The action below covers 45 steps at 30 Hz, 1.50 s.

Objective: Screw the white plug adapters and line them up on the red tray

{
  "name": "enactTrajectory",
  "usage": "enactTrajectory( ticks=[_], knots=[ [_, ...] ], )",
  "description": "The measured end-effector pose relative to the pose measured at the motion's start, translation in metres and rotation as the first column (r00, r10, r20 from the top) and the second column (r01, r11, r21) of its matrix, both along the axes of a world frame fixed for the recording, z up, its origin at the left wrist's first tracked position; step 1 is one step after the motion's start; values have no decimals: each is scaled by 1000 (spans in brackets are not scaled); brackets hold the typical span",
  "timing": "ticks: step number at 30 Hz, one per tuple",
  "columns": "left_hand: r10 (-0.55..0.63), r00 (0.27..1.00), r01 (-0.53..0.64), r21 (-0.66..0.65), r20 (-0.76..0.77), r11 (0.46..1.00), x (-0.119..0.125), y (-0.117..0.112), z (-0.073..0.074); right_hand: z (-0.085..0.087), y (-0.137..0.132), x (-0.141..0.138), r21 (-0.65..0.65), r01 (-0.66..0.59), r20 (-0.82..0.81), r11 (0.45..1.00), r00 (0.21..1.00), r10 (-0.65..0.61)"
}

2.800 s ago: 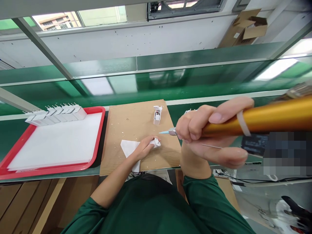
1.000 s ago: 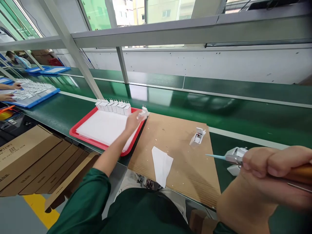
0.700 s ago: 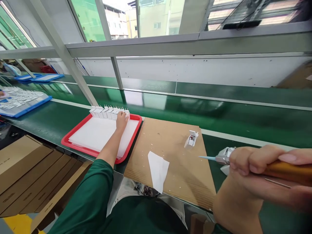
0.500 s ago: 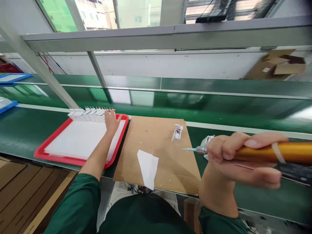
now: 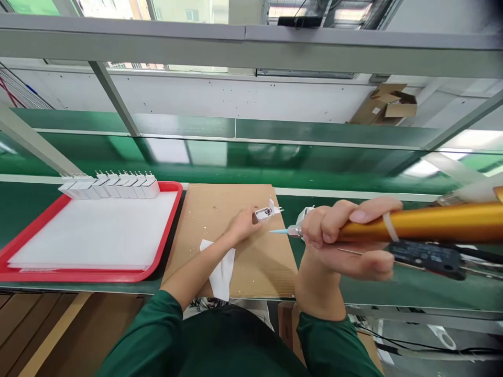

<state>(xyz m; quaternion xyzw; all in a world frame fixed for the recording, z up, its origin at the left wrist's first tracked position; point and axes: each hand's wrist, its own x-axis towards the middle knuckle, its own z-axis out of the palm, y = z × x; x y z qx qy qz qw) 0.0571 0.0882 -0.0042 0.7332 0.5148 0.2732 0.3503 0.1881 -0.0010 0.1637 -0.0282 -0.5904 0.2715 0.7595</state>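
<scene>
My left hand (image 5: 242, 224) is closed on a small white open charger housing (image 5: 265, 212) with metal prongs, held just above the brown cardboard mat (image 5: 220, 246). My right hand (image 5: 346, 238) grips a gold pen-shaped dispensing tool (image 5: 424, 222) with a thin blue needle tip (image 5: 278, 231). The tip points left and sits a short way right of the housing. Another white housing (image 5: 304, 213) lies half hidden behind my right fingers. A white wipe (image 5: 220, 267) lies on the mat under my left forearm.
A red tray (image 5: 165, 251) with a white sheet stands left of the mat, with a row of several white chargers (image 5: 110, 187) along its far edge. A green conveyor belt (image 5: 236, 157) runs behind. A black switch and cable (image 5: 426, 256) hang under the tool. Cardboard boxes (image 5: 387, 104) sit far right.
My left hand left the tray's charger row, swung right and took hold of the open housing on the mat. My right hand with the tool shifted slightly left toward it.
</scene>
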Motion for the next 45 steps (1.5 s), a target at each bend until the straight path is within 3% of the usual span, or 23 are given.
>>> enactTrajectory(
  ticks=[2,6,10,14,18,21,26,33,39,45],
  knots=[
    [-94,995,97,89,-28,991,-6,-4,6,1,0,-1,14,-24,-7,1000,1000,24],
    [-304,938,337,239,-165,911,-1,1,21,1,2,0,40,-51,-10,998,999,51],
    [-346,910,398,239,-230,886,3,16,23,2,2,-1,50,-75,-10,996,997,76],
    [-308,945,326,230,-109,917,-8,23,11,2,0,-2,28,-68,-21,997,997,68],
    [-230,973,231,57,-21,971,-12,21,3,4,-3,-3,1,-45,2,999,999,45],
    [-176,984,176,20,16,984,-10,14,5,4,-2,-2,8,-37,10,999,999,37],
    [-135,977,127,59,163,990,-27,-15,26,0,3,0,-21,-12,-4,1000,1000,12],
    [-122,991,101,306,50,947,-54,-63,65,-3,5,0,-41,-20,-2,999,1000,20],
    [-147,987,110,410,59,906,-50,-72,82,-3,1,0,-33,21,14,999,1000,-21],
    [-165,984,122,426,64,896,-49,-76,90,-3,0,1,-31,-5,10,1000,1000,6]
  ],
)
